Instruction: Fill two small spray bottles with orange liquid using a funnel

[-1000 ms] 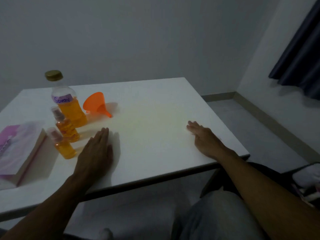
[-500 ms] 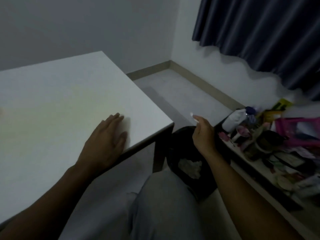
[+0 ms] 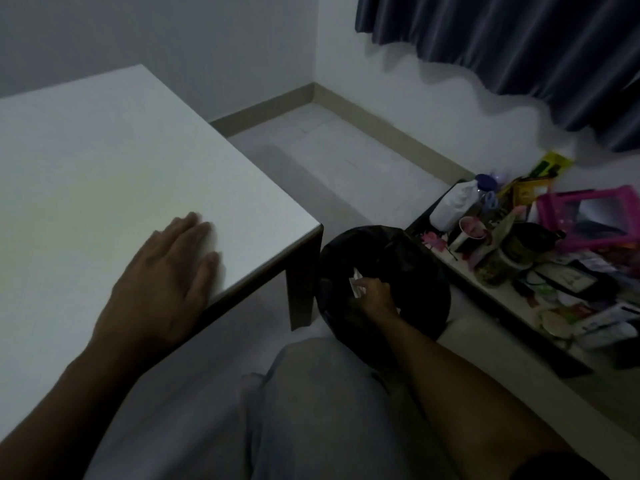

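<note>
My left hand (image 3: 166,275) lies flat, fingers together, on the white table (image 3: 104,161) near its right front corner. My right hand (image 3: 372,294) reaches down into a black bin bag (image 3: 415,265) on the floor beside the table leg, its fingers pinched on a small white scrap (image 3: 356,284). The spray bottles, the large orange bottle and the funnel are out of view to the left.
A low shelf (image 3: 519,306) along the right wall is crowded with a white bottle (image 3: 453,202), a cup (image 3: 469,230), jars, packets and a pink frame (image 3: 588,216). A dark curtain (image 3: 519,46) hangs above. Grey floor stretches to the far corner.
My view has swung right, off the bottles and funnel. My right hand left the table, picked up a white scrap, and lowered into the black bin bag. The left hand stays flat on the table.
</note>
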The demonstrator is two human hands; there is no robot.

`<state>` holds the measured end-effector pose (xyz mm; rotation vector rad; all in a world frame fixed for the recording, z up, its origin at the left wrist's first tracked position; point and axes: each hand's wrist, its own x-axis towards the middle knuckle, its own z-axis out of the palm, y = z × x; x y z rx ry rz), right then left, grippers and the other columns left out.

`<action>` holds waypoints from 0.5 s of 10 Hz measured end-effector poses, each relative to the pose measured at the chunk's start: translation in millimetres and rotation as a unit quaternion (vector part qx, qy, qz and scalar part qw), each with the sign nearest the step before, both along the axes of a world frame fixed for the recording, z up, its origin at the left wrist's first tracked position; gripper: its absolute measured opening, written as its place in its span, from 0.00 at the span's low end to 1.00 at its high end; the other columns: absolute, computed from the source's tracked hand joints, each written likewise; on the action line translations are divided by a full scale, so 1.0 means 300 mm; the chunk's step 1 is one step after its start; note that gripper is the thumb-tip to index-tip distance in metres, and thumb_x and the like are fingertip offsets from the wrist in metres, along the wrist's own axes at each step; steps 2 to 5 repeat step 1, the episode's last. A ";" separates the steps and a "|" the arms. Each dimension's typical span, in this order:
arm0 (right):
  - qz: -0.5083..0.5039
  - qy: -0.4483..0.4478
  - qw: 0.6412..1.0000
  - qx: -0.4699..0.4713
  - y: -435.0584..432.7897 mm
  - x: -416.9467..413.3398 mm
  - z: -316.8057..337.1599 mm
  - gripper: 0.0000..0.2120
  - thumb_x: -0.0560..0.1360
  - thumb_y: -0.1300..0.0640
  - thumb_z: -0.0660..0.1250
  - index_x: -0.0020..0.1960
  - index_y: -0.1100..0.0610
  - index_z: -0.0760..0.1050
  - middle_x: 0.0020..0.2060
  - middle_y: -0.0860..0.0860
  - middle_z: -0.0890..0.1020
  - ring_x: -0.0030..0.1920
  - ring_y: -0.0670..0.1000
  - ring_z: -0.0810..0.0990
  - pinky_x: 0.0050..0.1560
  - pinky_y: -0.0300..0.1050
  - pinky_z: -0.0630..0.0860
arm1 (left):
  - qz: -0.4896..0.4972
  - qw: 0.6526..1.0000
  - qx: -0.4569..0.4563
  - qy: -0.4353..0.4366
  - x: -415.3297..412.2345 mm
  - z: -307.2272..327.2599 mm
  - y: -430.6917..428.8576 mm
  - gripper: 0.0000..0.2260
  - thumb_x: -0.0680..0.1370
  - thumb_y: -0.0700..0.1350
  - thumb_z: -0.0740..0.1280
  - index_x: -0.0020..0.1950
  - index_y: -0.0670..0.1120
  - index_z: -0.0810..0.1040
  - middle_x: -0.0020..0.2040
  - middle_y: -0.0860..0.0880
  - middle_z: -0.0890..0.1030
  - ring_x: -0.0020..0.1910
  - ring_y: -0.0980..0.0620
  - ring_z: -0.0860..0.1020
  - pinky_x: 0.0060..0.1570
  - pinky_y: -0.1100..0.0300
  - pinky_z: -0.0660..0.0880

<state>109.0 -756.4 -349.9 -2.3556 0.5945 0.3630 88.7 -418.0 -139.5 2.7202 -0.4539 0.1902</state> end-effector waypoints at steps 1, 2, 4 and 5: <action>-0.070 -0.056 0.996 0.011 0.014 0.012 0.050 0.18 0.76 0.62 0.66 0.66 0.56 0.79 0.64 0.58 0.80 0.65 0.61 0.77 0.68 0.47 0.72 | 0.007 1.000 -0.004 0.003 -0.002 0.002 -0.008 0.26 0.80 0.60 0.49 0.75 0.49 0.63 0.77 0.50 0.62 0.76 0.53 0.58 0.74 0.53 0.55; -0.070 -0.056 0.996 0.011 0.014 0.012 0.050 0.18 0.76 0.62 0.66 0.66 0.56 0.79 0.64 0.58 0.80 0.65 0.61 0.77 0.68 0.47 0.72 | 0.007 1.000 -0.004 0.003 -0.002 0.002 -0.008 0.26 0.80 0.60 0.49 0.75 0.49 0.63 0.77 0.50 0.62 0.76 0.53 0.58 0.74 0.53 0.55; -0.070 -0.056 0.996 0.011 0.014 0.012 0.050 0.18 0.76 0.62 0.66 0.66 0.56 0.79 0.64 0.58 0.80 0.65 0.61 0.77 0.68 0.47 0.72 | 0.007 1.000 -0.004 0.003 -0.002 0.002 -0.008 0.26 0.80 0.60 0.49 0.75 0.49 0.63 0.77 0.50 0.62 0.76 0.53 0.58 0.74 0.53 0.55; -0.070 -0.056 0.996 0.011 0.014 0.012 0.050 0.18 0.76 0.62 0.66 0.66 0.56 0.79 0.64 0.58 0.80 0.65 0.61 0.77 0.68 0.47 0.72 | 0.007 1.000 -0.004 0.003 -0.002 0.002 -0.008 0.26 0.80 0.60 0.49 0.75 0.49 0.63 0.77 0.50 0.62 0.76 0.53 0.58 0.74 0.53 0.55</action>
